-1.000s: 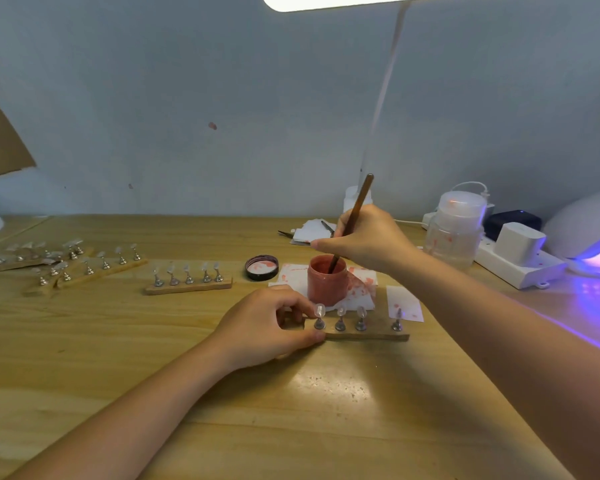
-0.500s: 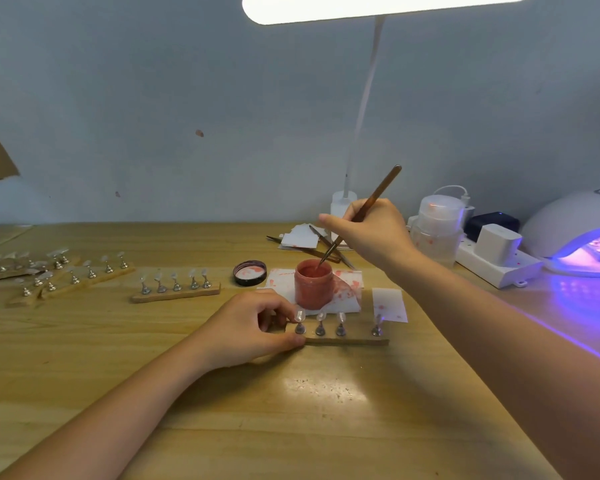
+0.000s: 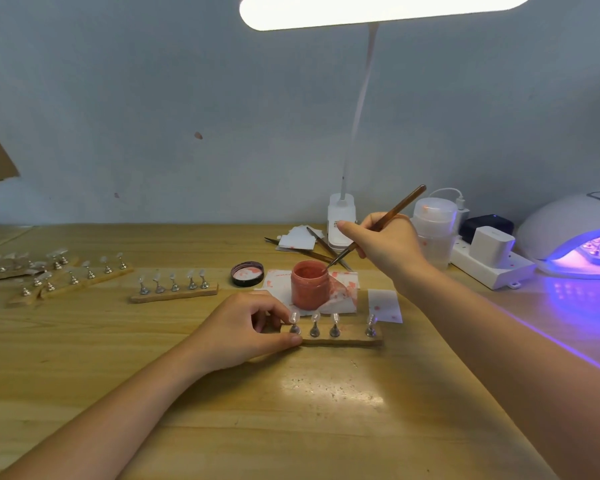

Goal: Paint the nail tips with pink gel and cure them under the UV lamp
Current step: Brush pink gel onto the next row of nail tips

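Note:
An open jar of pink gel (image 3: 309, 284) stands on a stained white paper (image 3: 343, 292) at mid-table. My right hand (image 3: 385, 244) holds a brown brush (image 3: 385, 220), tilted, with its tip at the jar's rim. In front of the jar lies a wooden strip (image 3: 350, 339) carrying several clear nail tips on metal stands. My left hand (image 3: 246, 329) grips that strip's left end between thumb and fingers. The white UV lamp (image 3: 568, 230) glows purple at the far right, with something lit inside.
The jar's black lid (image 3: 247, 273) lies left of the jar. More wooden strips with nail tips (image 3: 174, 287) (image 3: 49, 275) sit to the left. Behind are a desk lamp base (image 3: 342, 220), tweezers on paper scraps (image 3: 312, 242), a clear bottle (image 3: 435, 230) and a power strip (image 3: 492, 263).
My right hand has lifted and tilted the brush from deep in the jar to its rim. The view shifted slightly. My left hand stays on the strip.

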